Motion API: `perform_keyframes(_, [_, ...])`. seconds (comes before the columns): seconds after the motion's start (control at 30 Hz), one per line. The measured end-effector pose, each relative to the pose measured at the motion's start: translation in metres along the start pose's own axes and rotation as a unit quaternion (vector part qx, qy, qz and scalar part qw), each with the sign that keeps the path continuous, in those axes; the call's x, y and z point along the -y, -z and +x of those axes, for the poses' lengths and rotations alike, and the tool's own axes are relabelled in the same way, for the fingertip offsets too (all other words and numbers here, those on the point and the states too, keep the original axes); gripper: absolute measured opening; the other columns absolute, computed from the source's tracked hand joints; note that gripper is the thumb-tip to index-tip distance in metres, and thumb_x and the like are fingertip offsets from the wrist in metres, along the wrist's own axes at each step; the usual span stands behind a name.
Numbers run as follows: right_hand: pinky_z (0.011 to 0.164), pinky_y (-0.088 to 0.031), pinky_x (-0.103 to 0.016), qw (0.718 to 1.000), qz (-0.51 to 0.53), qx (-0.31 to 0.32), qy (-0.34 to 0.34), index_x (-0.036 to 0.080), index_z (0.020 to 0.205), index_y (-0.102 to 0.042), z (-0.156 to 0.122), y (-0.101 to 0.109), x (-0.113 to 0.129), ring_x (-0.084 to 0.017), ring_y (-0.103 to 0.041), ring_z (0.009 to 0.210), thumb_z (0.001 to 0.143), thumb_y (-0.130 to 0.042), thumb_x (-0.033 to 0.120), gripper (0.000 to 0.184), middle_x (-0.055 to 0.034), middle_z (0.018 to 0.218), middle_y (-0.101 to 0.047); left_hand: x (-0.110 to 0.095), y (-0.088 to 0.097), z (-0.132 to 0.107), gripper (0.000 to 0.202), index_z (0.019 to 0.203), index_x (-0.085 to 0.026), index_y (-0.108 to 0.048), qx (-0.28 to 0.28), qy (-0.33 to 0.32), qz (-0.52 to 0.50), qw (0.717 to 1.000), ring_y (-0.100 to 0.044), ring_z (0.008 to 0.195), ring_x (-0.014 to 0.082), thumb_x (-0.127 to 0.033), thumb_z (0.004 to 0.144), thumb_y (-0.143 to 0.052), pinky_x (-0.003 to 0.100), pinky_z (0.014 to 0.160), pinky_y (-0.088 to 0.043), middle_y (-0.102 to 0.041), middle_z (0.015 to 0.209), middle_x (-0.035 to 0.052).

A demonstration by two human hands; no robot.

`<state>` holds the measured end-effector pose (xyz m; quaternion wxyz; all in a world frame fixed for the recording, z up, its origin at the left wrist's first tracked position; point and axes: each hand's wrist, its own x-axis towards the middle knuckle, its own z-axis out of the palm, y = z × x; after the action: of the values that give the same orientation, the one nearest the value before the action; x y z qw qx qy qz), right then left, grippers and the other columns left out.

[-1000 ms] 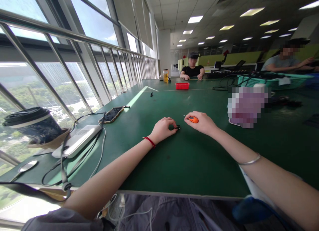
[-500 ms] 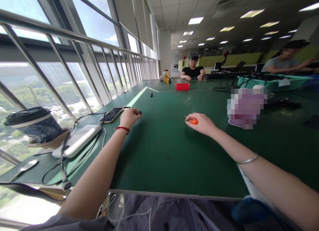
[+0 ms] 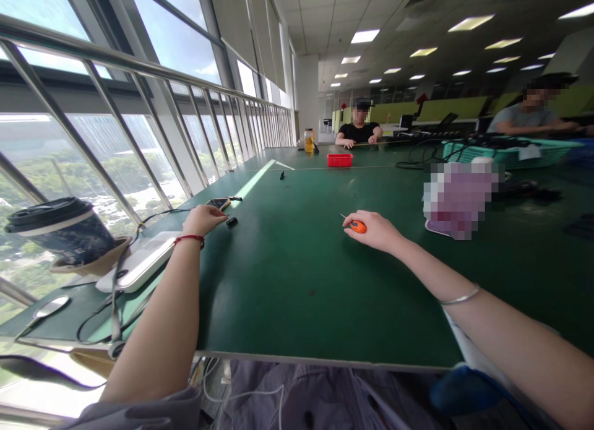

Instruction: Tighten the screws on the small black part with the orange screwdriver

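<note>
My left hand (image 3: 204,220) is over the left part of the green table, its fingers pinched together. A small black piece (image 3: 232,222) is at the fingertips; its exact kind is too small to make out. My right hand (image 3: 374,230), right of the middle, is wrapped round a small screwdriver (image 3: 357,226) with an orange handle. Its thin metal shaft points up and left. Two other small black pieces lie on the table: one (image 3: 236,198) beyond my left hand, another (image 3: 282,176) farther off. My left hand partly hides a phone (image 3: 223,203).
At left are a white device (image 3: 139,266) with cables, a paper cup (image 3: 62,232) and a metal railing. A red bin (image 3: 340,161), a jar (image 3: 309,141) and a seated person are at the far end. A teal basket (image 3: 513,158) stands at right, another person behind it.
My left hand has moved left and slightly nearer to me, the small black piece shifting along with it, and now covers part of the phone. My right hand has hardly moved.
</note>
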<state>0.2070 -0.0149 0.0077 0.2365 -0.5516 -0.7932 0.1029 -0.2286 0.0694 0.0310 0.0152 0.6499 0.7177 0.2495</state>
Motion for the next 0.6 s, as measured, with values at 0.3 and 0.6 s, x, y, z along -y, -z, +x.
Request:
perform_keyframes(0.3, [0.073,-0.05,-0.039,1.0,-0.004,0.01,0.005,0.022,0.095,-0.063,0.0,0.0,0.0,-0.02,-0.06,0.085,0.08,-0.052,0.04,0.026,-0.0056,0.098,-0.061,-0.013,-0.004,-0.007,0.026,0.079,-0.018,-0.074,-0.003,0.017,0.037,0.999,-0.065,0.082,0.0261,-0.04,0.066,-0.066,0.031,0.072,-0.051,-0.072,0.082,0.0078])
perform_keyframes(0.6, [0.071,-0.05,-0.038,1.0,-0.003,0.007,0.011,0.023,0.093,-0.065,0.0,0.0,0.004,-0.022,-0.06,0.087,0.079,-0.054,0.038,0.024,-0.0063,0.101,-0.062,-0.005,-0.01,-0.003,0.027,0.077,-0.019,-0.073,0.015,0.006,0.03,0.999,-0.065,0.082,0.0247,-0.041,0.065,-0.066,0.03,0.072,-0.051,-0.072,0.08,0.0062])
